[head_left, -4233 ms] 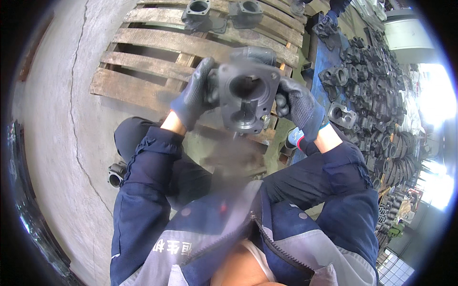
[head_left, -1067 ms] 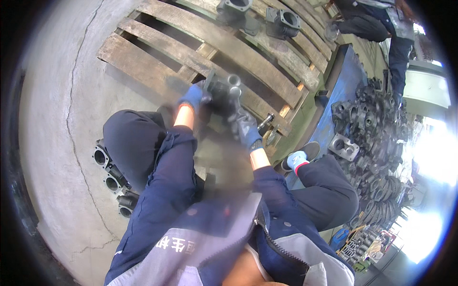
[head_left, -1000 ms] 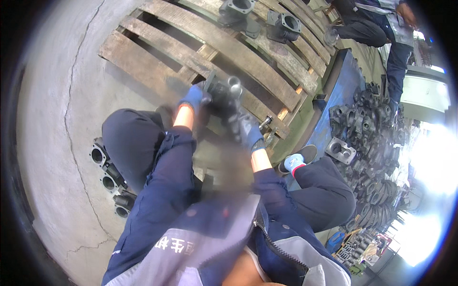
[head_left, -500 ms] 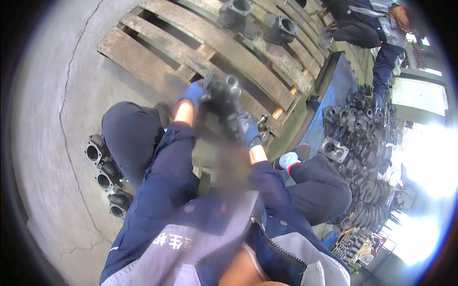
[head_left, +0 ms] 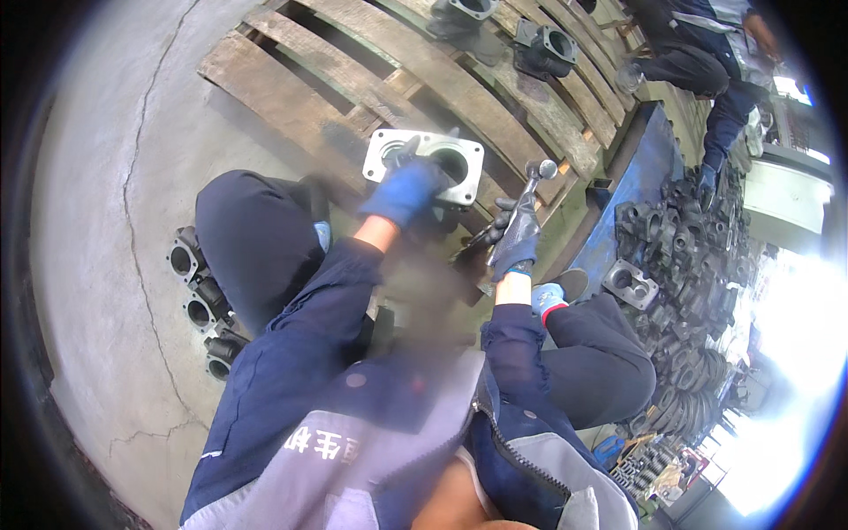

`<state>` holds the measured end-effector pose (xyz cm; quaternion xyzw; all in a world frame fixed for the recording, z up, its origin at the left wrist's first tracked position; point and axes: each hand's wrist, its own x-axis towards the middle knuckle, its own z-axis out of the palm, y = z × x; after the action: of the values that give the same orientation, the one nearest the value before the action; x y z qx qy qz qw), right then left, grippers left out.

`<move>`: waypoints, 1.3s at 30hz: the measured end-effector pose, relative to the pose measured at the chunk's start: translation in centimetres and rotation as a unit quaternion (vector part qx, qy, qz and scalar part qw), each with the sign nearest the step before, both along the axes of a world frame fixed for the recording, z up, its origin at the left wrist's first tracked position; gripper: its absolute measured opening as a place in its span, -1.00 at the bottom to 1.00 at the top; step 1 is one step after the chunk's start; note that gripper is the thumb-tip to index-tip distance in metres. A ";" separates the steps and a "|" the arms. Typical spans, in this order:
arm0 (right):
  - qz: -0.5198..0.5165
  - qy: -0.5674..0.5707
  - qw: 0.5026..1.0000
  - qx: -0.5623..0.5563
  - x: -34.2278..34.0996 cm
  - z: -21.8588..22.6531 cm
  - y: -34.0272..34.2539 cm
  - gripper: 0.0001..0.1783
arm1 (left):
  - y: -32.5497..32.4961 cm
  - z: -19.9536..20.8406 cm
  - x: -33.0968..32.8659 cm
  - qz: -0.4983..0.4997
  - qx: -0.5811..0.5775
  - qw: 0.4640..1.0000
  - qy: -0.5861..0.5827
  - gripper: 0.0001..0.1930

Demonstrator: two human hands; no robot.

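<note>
In my left hand (head_left: 404,193), blue-gloved with dark fingers, is a metal casting (head_left: 466,152) held over the near edge of the wooden pallet. Its pale flat flange faces up and shows two round bores, with my fingers at the left bore and across the middle. To its right, my right hand (head_left: 518,237) is wrapped round a silver hand tool (head_left: 536,173). The tool's round head points up and away from me, above the pallet's right corner. Its exact kind is unclear, and the casting's underside is hidden.
Dark castings (head_left: 545,50) stand on the slatted pallet (head_left: 274,84). Several more (head_left: 200,305) line the floor by my left knee. A blue metal edge (head_left: 638,159) borders a large pile of castings (head_left: 676,238) at right, where a co-worker's gloved hand (head_left: 707,181) reaches in.
The casting has turned so its pale flange faces up. My right hand has left it, moved right and taken hold of the silver tool, which lay at the pallet's edge.
</note>
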<state>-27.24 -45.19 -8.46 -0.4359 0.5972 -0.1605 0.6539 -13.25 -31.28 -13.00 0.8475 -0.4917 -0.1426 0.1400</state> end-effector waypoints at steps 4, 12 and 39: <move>0.019 -0.025 0.999 0.032 -0.1 -0.7 1.2 -0.34 | 0.6 -1.0 -0.2 0.018 -0.015 0.999 -0.026 -0.75; 0.045 -0.032 0.998 -0.005 -0.8 0.9 0.9 -0.35 | 2.9 -2.6 4.2 0.040 0.030 0.999 0.011 -0.64; -0.007 -0.081 0.994 -0.078 -2.0 11.4 -3.3 -0.62 | -13.1 -7.5 -11.1 0.083 0.123 0.943 0.297 -0.53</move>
<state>-29.23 -48.53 2.90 -0.4668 0.5310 -0.2456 0.6632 -24.40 -44.36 -20.47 0.8150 -0.3349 -0.4349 0.1856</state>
